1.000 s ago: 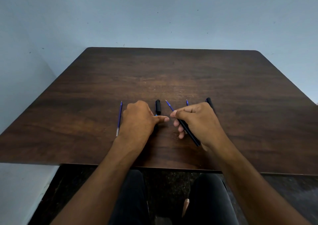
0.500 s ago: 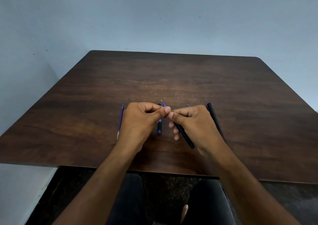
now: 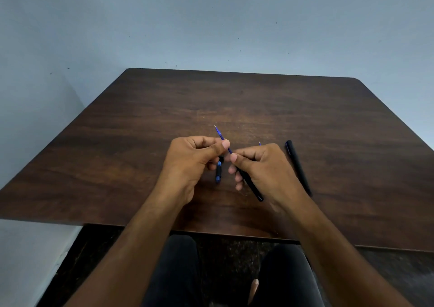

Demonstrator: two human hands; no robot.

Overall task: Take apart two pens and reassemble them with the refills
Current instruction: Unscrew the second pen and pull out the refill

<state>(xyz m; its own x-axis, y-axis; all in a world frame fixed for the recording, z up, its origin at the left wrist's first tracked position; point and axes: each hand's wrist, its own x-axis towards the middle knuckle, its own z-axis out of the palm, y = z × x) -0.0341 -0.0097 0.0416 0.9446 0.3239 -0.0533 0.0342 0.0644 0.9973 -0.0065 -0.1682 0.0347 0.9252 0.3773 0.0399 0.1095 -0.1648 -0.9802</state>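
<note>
My right hand (image 3: 265, 165) grips a black pen barrel (image 3: 251, 185) that slants down toward the table's near edge. A thin blue refill (image 3: 220, 135) sticks out of the barrel's upper end, tip pointing away from me. My left hand (image 3: 192, 158) pinches this refill between thumb and forefinger, just above the right thumb. Below and between the hands, a short black grip piece with blue ends (image 3: 218, 172) lies on the table (image 3: 117, 154). A second black pen (image 3: 298, 165) lies to the right of my right hand. A small blue tip (image 3: 260, 143) peeks out behind the right knuckles.
The dark wooden table stands against a pale blue wall (image 3: 211, 24). Its near edge runs just under my forearms, with my legs in dark trousers (image 3: 176, 271) below it. The left side of the table shows only bare wood.
My left hand rose from the table and closed on the refill. Both hands moved together and slightly up, and more of the blue refill now shows. The loose refill at left is now hidden.
</note>
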